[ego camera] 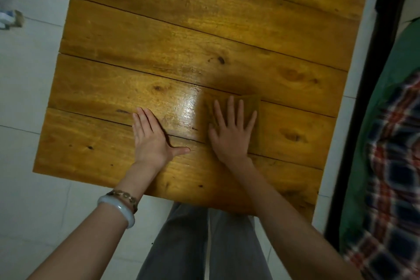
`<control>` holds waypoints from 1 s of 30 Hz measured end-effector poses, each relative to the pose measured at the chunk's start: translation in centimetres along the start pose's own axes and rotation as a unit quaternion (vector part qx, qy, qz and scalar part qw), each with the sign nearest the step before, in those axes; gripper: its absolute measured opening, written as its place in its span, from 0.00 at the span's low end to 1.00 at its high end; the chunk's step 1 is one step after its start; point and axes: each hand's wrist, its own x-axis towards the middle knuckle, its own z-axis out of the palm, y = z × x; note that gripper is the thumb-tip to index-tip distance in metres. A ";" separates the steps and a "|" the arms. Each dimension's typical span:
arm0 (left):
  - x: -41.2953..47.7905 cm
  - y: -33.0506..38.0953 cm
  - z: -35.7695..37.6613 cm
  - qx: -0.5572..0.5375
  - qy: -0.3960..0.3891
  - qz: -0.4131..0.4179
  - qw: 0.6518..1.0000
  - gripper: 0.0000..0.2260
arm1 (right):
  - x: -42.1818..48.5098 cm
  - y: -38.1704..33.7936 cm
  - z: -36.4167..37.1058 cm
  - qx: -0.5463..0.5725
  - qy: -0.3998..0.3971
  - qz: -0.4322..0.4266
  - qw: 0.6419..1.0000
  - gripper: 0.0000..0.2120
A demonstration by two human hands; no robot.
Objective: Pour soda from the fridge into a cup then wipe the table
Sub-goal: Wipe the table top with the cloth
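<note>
Spotted the folded cloth (251, 104) on the near-right part of the wooden table (204, 29), olive-brown and pretty close to the wood in colour, so hard to pick out at the edges. Found it pinned flat under the right hand (229, 134), palm down, fingers straight and spread, pressing on top rather than gripping. Only saw the far and right edges of it peeking out past the fingertips. Seemed to straddle a seam between the two nearest planks.

Saw the left hand (152, 141) just beside, also flat on the bare wood, fingers straight and together, thumb stuck out toward the right hand, holding nothing. Hands apart, with bare wood between. Caught a shiny wet-looking patch (186, 107) on the plank between and just beyond them. Noticed dark knots and gaps between planks across the rest of the top.

Further out: a pale bangle (118, 210) and a beaded bracelet (125, 196) on the left wrist, grey trousers (181, 245) below the table's near edge, pale floor tiles (29, 98) on the left. Off to the right, past a dark upright strip (363, 98), made out green fabric (400, 70) and a red, blue and white plaid cloth (397, 188), both blurry. Couldn't tell much about the small blurred thing (13, 19) on the floor, top left.
</note>
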 end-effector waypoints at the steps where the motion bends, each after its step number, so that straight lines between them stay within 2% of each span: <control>1: 0.0 -0.1 0.0 0.006 0.000 0.004 1.000 0.68 | -0.4 -1.4 0.3 0.003 -0.005 -0.024 1.000 0.28; 4: -0.2 -0.8 -0.3 0.013 -0.005 0.025 1.000 0.68 | -1.0 -1.8 0.7 0.004 -0.010 -0.086 0.996 0.28; 6: -0.4 -1.2 -0.4 0.015 -0.003 0.036 0.999 0.67 | -1.4 0.2 0.5 -0.009 -0.007 -0.131 0.991 0.27; 8: -0.4 -1.2 -0.4 0.020 -0.007 0.039 0.999 0.67 | -1.7 3.2 0.1 -0.021 -0.004 -0.139 0.990 0.26; 13: -0.2 -1.0 -0.4 0.025 -0.020 0.031 0.999 0.66 | -1.4 9.7 -1.3 -0.029 -0.018 0.022 0.999 0.28; 16: -0.2 -1.0 -0.2 0.029 -0.012 0.033 0.999 0.66 | 0.5 7.6 -1.9 0.007 -0.011 0.149 0.989 0.27; 18: -0.2 -1.0 -0.2 0.033 -0.013 0.032 0.999 0.66 | 2.3 4.2 -2.0 0.044 -0.012 0.195 0.980 0.27; 24: -0.2 -0.5 -0.4 0.031 -0.011 0.014 0.999 0.67 | 4.6 -2.8 -2.3 0.081 -0.064 0.098 0.990 0.30; 27: -0.1 -0.1 -0.9 -0.013 -0.001 0.007 1.000 0.62 | 4.1 -1.1 -3.7 0.191 -0.068 0.065 0.977 0.30; 30: -0.5 1.4 -1.9 -0.089 0.073 0.063 0.991 0.47 | 2.4 2.0 -5.5 0.306 0.052 0.107 0.945 0.20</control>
